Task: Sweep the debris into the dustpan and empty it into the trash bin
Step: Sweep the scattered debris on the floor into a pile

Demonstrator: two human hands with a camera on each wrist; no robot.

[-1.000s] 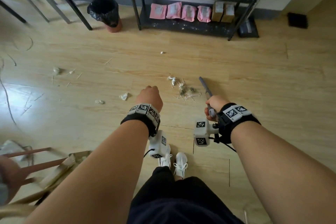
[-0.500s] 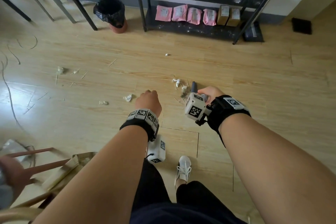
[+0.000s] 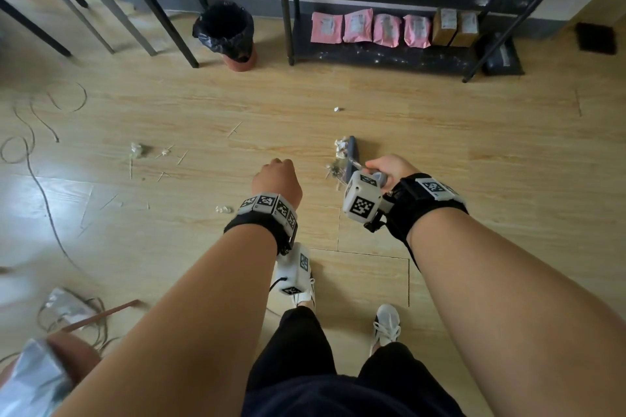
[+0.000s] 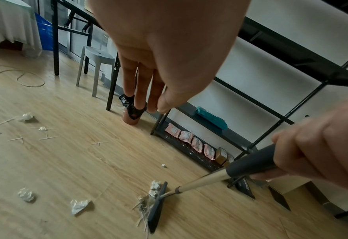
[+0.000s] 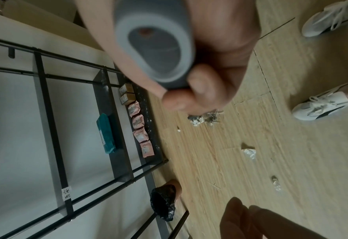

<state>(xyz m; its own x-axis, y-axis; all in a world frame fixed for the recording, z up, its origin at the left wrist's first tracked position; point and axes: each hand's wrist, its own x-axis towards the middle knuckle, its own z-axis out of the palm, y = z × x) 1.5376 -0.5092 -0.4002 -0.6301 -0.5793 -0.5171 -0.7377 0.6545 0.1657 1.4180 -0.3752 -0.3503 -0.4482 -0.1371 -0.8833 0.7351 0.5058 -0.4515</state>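
One small heap of debris, paper scraps and thin sticks, lies on the wooden floor against the left face of the broom head. Right hand grips the grey handle, fingers wrapped fully around it. Left hand hangs beside it, holding nothing; fingers point straight down in the left wrist view. Loose scraps lie well apart to the left: crumpled paper, a second wad, toothpick-like sticks. Trash bin with black liner stands near the shelf, well away from the heap.

Step in hand, by my reading: gathering, the first part of sweeping. Next move calls for drawing the broom leftward so the heap meets the scattered pieces, then bringing a dustpan.

No dustpan visible in any view. Broom bristles are hard to make out, and the head camera's lower left corner is blurred.
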